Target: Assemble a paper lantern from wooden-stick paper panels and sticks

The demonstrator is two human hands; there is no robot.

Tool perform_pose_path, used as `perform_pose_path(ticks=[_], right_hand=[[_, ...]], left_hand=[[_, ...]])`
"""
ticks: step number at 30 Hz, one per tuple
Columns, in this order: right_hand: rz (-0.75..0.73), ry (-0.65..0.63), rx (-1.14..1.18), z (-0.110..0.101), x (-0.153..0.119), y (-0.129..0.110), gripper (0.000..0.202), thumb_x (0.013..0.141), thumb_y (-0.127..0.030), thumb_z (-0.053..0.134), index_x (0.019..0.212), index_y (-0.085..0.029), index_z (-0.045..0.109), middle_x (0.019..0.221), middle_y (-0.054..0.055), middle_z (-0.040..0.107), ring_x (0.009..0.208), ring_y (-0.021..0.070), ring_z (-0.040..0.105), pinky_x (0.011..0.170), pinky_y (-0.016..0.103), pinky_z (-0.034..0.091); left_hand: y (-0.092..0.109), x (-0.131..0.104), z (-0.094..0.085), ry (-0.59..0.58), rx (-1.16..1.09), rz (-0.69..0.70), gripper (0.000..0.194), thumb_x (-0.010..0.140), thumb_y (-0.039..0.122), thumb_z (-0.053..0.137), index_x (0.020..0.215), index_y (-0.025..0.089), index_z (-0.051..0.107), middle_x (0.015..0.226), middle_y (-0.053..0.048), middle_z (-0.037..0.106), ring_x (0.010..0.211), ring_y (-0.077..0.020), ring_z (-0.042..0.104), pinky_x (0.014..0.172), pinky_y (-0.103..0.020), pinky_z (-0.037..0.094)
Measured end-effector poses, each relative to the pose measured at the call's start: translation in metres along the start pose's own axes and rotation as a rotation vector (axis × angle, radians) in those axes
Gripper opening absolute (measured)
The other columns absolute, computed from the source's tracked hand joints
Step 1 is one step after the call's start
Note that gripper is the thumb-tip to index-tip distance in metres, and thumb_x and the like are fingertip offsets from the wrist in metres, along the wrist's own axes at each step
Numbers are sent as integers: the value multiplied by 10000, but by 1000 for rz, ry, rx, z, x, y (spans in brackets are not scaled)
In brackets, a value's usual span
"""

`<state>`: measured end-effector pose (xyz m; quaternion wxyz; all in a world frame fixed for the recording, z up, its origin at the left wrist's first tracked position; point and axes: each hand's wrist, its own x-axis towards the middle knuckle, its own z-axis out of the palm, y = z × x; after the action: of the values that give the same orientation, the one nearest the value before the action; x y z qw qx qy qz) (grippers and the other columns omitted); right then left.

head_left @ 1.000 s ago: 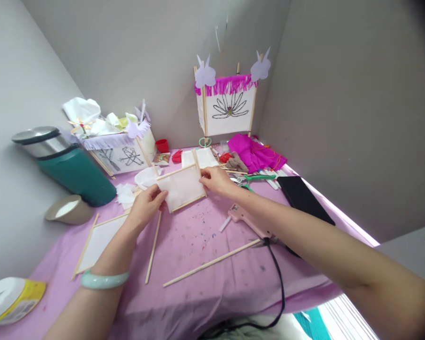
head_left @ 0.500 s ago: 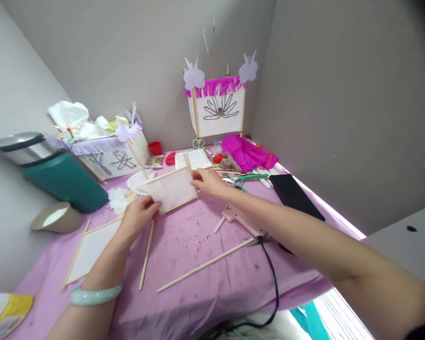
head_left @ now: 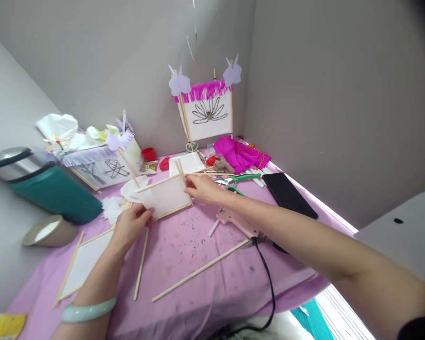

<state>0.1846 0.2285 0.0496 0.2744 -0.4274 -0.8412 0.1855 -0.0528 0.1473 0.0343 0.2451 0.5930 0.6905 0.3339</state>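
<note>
Between my hands stands a paper-covered wooden stick frame (head_left: 166,196), tilted, with white paper across it. My left hand (head_left: 132,222) pinches its left end, thumb and fingers closed on the edge. At the right end, my right hand (head_left: 200,188) grips the upright sticks with its fingertips. Another white panel with wooden sticks (head_left: 87,259) lies flat under my left forearm. One loose wooden stick (head_left: 140,264) lies below my left hand, and a longer wooden stick (head_left: 198,271) lies nearer the front. A pink glue gun (head_left: 235,221) rests below my right forearm.
A green bottle (head_left: 56,189) and a beige bowl (head_left: 47,230) are at the left. Behind stand a lantern with a flower drawing (head_left: 208,113) and a lilac-fringed lantern (head_left: 106,170). Green-handled scissors (head_left: 246,177), magenta paper (head_left: 235,153) and a black phone-like slab (head_left: 290,194) lie right.
The whole view has shifted slightly, so things sit a little further left and mostly lower. Both hands keep their hold on the paper-covered frame.
</note>
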Motion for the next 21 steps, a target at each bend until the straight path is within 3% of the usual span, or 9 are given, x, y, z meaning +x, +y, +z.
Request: perform_pose_path(ticks=[6, 11, 15, 21], right_hand=[[-1, 6, 30, 0, -2, -2, 105, 795, -197, 595, 884, -144, 619, 866, 51, 681, 733, 132, 577, 653, 219, 367], [-10, 3, 64, 0, -3, -2, 47, 791, -169, 581, 822, -147, 609, 785, 42, 668, 698, 141, 573, 632, 231, 364], [-25, -5, 92, 1, -6, -1, 43, 795, -158, 559, 814, -156, 598, 776, 34, 664, 694, 145, 586, 638, 238, 381], [-23, -23, 108, -1, -14, -3, 97, 800, -171, 545, 867, -171, 615, 794, 33, 675, 707, 161, 612, 650, 256, 411]], left_hand=[[13, -8, -6, 21, -43, 47, 295, 695, 481, 648, 732, 192, 607, 584, 10, 643, 515, -165, 598, 536, -260, 449], [31, -14, -13, 156, -246, 103, 356, 713, 457, 645, 929, 174, 650, 698, 5, 636, 533, -125, 566, 482, -226, 448], [30, -13, -13, 204, -306, 126, 402, 745, 449, 606, 1020, 159, 652, 782, -23, 647, 570, -123, 572, 495, -234, 479], [24, -17, -10, 251, -334, 172, 343, 767, 437, 581, 957, 167, 674, 779, -35, 646, 595, -130, 565, 509, -239, 489]])
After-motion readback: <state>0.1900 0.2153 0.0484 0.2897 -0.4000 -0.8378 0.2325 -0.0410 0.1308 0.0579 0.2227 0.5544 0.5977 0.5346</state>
